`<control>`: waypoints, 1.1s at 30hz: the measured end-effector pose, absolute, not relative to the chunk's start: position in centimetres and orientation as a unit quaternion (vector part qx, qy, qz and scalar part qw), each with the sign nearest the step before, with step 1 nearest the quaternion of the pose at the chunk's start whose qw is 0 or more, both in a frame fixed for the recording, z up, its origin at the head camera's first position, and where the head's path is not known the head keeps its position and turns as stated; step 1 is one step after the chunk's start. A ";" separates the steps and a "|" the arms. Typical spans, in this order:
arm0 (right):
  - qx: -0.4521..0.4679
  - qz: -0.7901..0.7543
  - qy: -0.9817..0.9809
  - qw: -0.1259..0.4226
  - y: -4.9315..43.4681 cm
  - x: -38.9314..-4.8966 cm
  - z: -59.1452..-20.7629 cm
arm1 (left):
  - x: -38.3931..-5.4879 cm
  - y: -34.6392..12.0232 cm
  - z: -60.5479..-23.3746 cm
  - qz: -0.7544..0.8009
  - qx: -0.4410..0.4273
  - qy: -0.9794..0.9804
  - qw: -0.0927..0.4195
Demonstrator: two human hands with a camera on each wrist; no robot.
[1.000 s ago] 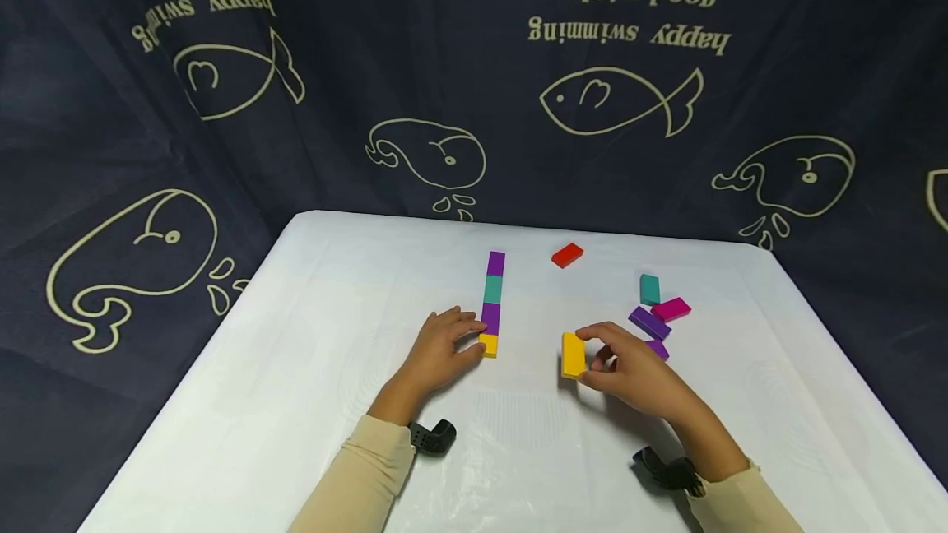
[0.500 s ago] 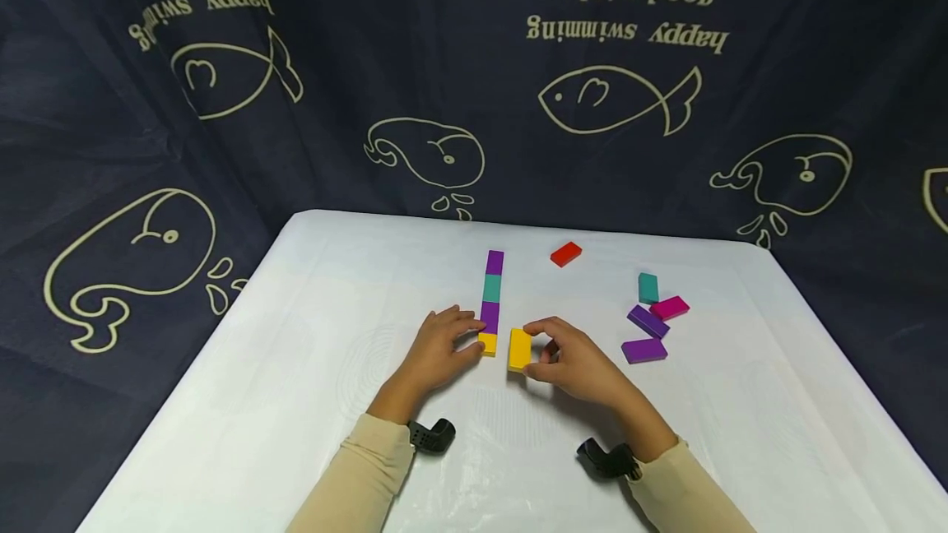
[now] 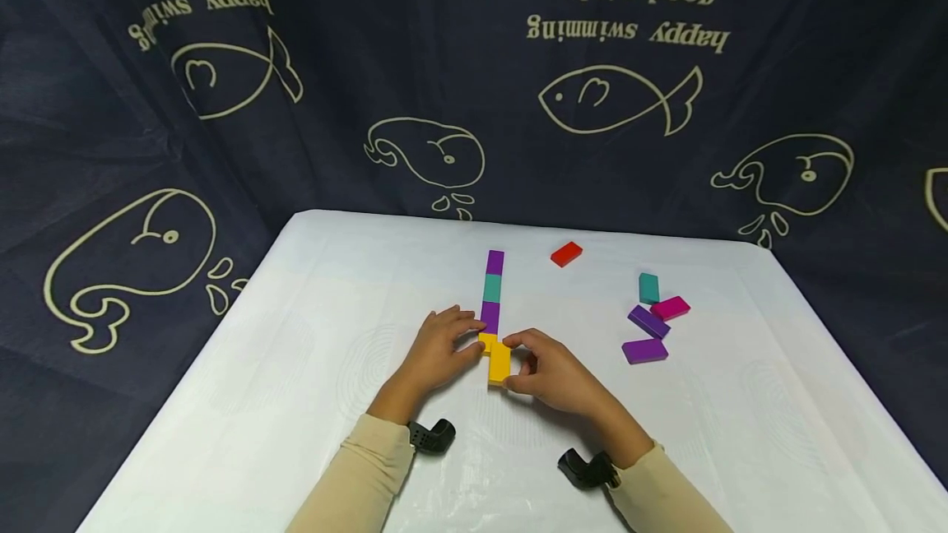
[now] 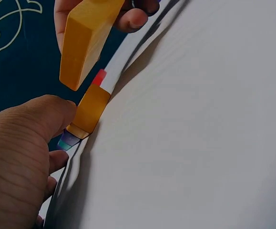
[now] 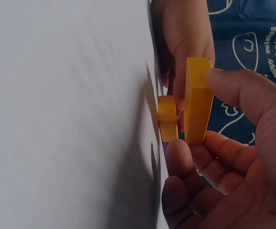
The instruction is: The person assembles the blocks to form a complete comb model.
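In the head view my right hand (image 3: 555,373) pinches a yellow rectangular block (image 3: 499,362) by its ends, thumb at the near end and index finger at the far one. The wrist views show this block raised above the table, over another yellow block (image 4: 92,109). That lower yellow block is the near end of a straight row, followed by a purple block (image 3: 490,317), a teal block (image 3: 492,288) and a further purple block (image 3: 495,261). Along the row's left side lies my left hand (image 3: 444,348), its thumb at the lower yellow block and index fingertip at the nearer purple one.
Right of the row lie loose blocks: teal (image 3: 648,288), magenta (image 3: 670,308) and two purple, one (image 3: 648,322) touching the other's (image 3: 644,350) corner area. A red block (image 3: 566,254) sits farther back. A dark printed curtain (image 3: 474,64) hangs behind the white table (image 3: 333,270).
My right hand has carried the yellow block leftward from near the loose blocks to above the row's near end. The left hand has stayed in place.
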State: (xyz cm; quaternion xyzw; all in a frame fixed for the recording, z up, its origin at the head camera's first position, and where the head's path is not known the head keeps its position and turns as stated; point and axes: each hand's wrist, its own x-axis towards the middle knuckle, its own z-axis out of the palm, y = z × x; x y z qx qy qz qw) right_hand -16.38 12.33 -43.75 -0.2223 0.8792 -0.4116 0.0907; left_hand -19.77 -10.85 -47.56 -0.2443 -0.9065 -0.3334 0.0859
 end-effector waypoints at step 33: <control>-0.241 -0.367 0.895 0.082 10.8 -15.5 -44.6 | -19.8 -10.9 -47.7 -0.329 -0.246 -0.907 0.094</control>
